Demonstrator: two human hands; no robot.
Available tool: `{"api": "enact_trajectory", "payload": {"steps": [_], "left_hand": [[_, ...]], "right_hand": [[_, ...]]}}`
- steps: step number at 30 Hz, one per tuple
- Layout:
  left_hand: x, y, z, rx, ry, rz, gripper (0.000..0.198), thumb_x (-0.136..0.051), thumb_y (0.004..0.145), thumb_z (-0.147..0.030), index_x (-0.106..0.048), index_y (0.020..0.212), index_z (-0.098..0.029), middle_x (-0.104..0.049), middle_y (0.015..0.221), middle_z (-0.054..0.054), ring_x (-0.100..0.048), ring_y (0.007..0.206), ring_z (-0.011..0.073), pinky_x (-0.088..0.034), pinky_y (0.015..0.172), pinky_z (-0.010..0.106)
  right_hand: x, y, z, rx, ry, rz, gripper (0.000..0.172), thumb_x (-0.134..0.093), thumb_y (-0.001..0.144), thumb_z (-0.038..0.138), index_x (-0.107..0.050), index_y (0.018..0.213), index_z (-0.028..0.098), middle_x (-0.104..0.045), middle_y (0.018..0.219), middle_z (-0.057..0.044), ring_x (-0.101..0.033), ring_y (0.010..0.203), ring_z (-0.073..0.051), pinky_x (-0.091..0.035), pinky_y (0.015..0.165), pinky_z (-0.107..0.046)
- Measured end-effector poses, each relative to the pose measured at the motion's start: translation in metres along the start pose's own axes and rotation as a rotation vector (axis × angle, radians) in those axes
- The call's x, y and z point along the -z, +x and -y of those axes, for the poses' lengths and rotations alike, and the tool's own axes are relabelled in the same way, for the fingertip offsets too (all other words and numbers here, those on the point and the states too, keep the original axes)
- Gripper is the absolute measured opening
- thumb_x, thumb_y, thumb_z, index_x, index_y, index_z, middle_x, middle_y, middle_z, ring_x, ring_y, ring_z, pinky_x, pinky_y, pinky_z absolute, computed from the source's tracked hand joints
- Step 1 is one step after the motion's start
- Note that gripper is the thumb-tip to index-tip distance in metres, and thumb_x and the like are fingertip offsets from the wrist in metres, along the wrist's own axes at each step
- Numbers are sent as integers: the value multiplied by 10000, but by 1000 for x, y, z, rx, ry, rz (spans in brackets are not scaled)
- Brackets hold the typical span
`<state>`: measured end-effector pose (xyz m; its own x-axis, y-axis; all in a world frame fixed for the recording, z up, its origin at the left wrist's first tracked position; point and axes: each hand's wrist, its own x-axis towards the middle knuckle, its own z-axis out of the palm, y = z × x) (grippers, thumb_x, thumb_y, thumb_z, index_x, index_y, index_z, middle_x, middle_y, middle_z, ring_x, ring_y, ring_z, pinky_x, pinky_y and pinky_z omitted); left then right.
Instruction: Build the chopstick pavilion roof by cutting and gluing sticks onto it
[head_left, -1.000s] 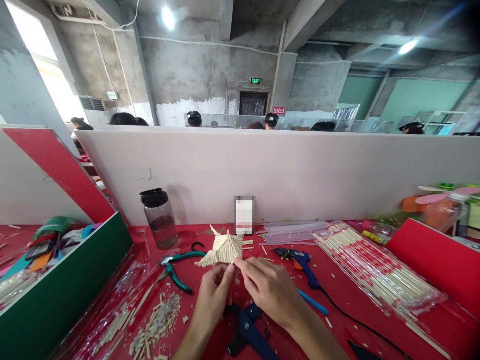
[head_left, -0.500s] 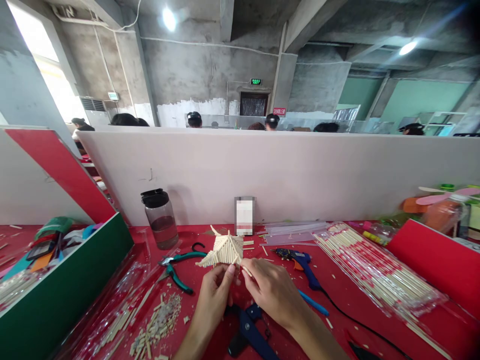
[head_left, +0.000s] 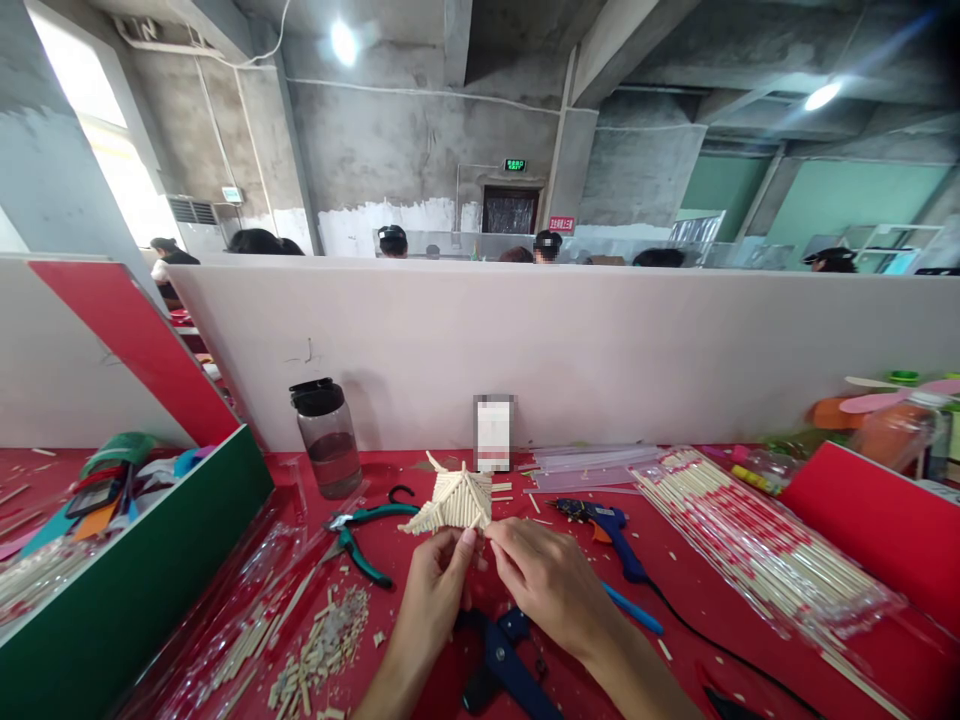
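A small roof-shaped model (head_left: 454,500) of pale wooden sticks, with ridges meeting at a peak and upturned corners, is held up above the red table. My left hand (head_left: 436,578) is closed on its near edge, thumb on top. My right hand (head_left: 551,580) is closed too, its thumb and forefinger pinched at the model's near right corner; what lies between those fingertips is hidden. Below the hands lies a dark blue hand tool (head_left: 504,655), partly covered. Green-handled pliers (head_left: 360,540) rest open left of the model, and a blue glue gun (head_left: 611,530) lies to the right.
Bagged wooden sticks (head_left: 757,540) lie at right, near a red board (head_left: 874,530). A water bottle (head_left: 328,445) and a phone-like object (head_left: 493,435) stand before the white partition (head_left: 600,350). Cut stick pieces (head_left: 322,645) are heaped at left, beside a green-sided box (head_left: 150,590).
My right fingertips have closed in on the model's near right corner, where a short stick showed at them before. The left hand keeps its hold. The whole view has shifted slightly.
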<state>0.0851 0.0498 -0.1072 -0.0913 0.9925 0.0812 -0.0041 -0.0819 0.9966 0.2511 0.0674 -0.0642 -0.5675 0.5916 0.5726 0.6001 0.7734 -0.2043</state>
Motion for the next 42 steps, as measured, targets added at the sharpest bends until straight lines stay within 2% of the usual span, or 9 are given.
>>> {"api": "enact_trajectory", "payload": {"steps": [4,9,12,17,23,36,39,42], "left_hand": [[2,0,-4,-5,9,42,512,-562,935,-607,-669,825,-119,-626,679,12,-428,408,68,-274,393,192],[11,1,-13,-16,87,195,471,-620,912,-577,-679,804,-122,-571,617,-13,-471,466,95,-324,448,201],[15,3,-15,-10,83,234,523,-587,913,-620,-670,780,-121,-571,594,-10,-481,468,104,-345,456,207],[15,7,-12,12,50,186,633,-559,871,-717,-683,784,-102,-636,632,30,-475,446,96,-342,435,209],[13,10,-8,31,21,131,660,-585,826,-752,-673,749,-102,-612,579,17,-440,426,88,-320,427,209],[14,12,-8,29,76,148,680,-540,841,-767,-662,761,-102,-613,608,22,-437,436,90,-305,435,215],[16,9,-13,16,108,214,622,-543,866,-727,-641,756,-122,-608,622,14,-452,463,99,-322,458,222],[20,4,-21,34,208,402,497,-591,888,-617,-643,771,-137,-634,659,18,-506,546,123,-369,518,226]], "right_hand": [[-3,-1,2,-85,-32,-43,126,-494,998,149,-571,1069,220,-687,818,-12,-680,716,-186,-461,651,-274],[-6,-2,3,-160,-11,-55,120,-552,971,175,-545,1081,223,-715,868,-29,-720,777,-210,-480,665,-272],[-7,0,4,-177,11,-60,122,-547,967,164,-545,1075,219,-720,863,-35,-729,781,-213,-489,668,-272],[-6,1,5,-191,25,-44,113,-528,969,153,-550,1055,223,-723,851,-34,-728,774,-207,-489,672,-265],[-5,1,5,-203,4,-19,104,-523,980,156,-541,1051,230,-712,834,-28,-716,755,-208,-463,660,-266],[-5,1,5,-233,23,29,141,-515,976,147,-536,1083,236,-717,887,-35,-721,817,-224,-469,697,-283],[-6,1,5,-243,32,33,149,-516,974,149,-533,1094,236,-720,900,-39,-725,835,-230,-475,701,-287],[-6,0,2,-252,41,34,181,-509,963,129,-535,1105,239,-726,916,-41,-726,850,-228,-483,714,-287]]}}
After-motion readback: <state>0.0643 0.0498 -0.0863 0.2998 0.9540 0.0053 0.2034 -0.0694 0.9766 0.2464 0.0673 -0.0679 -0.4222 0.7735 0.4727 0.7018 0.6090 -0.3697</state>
